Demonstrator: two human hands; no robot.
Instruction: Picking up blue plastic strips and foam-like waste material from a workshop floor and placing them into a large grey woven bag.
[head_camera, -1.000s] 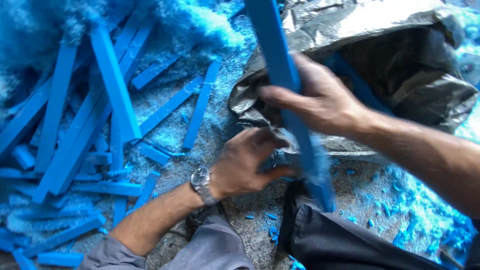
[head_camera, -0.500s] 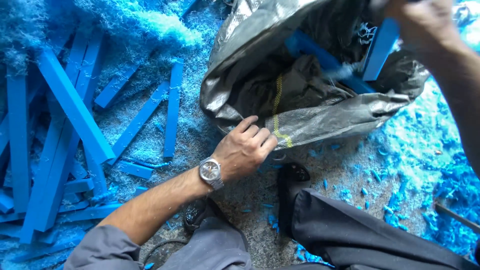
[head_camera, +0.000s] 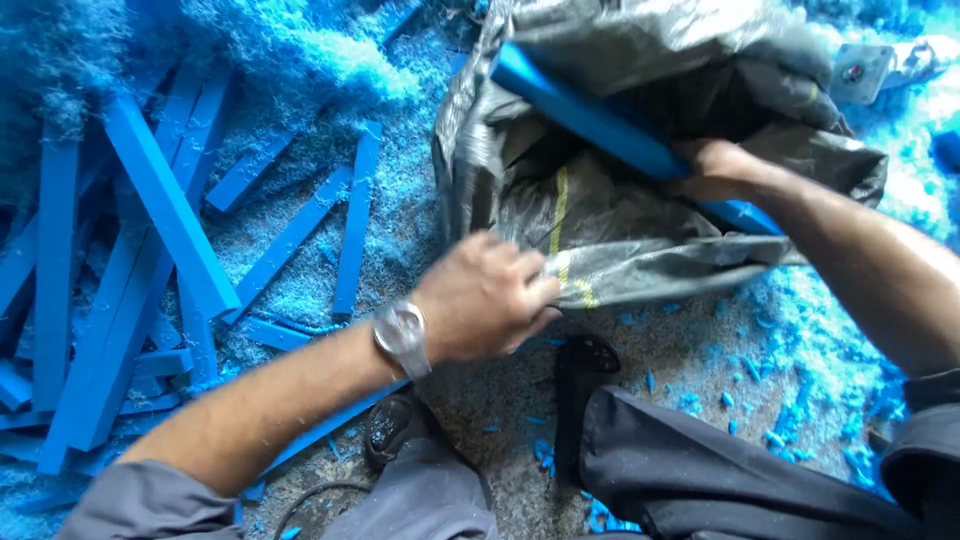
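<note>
A grey plastic sack (head_camera: 610, 215) lies open on the ground in front of me. My left hand (head_camera: 485, 295), with a metal wristwatch on the wrist, grips the sack's near rim. My right hand (head_camera: 715, 168) is inside the sack's mouth, closed around a long blue bar (head_camera: 590, 115) that slants up to the left out of the opening. The bar's lower end is hidden in the sack.
Many blue strips (head_camera: 165, 205) lie scattered on the left over blue shavings (head_camera: 320, 60). More blue chips (head_camera: 800, 330) cover the floor on the right. My dark shoes (head_camera: 585, 355) and trouser legs (head_camera: 690, 470) are at the bottom.
My right hand has brought the blue bar down from above into the sack's mouth. My left hand has shifted along the sack's near rim and still holds it.
</note>
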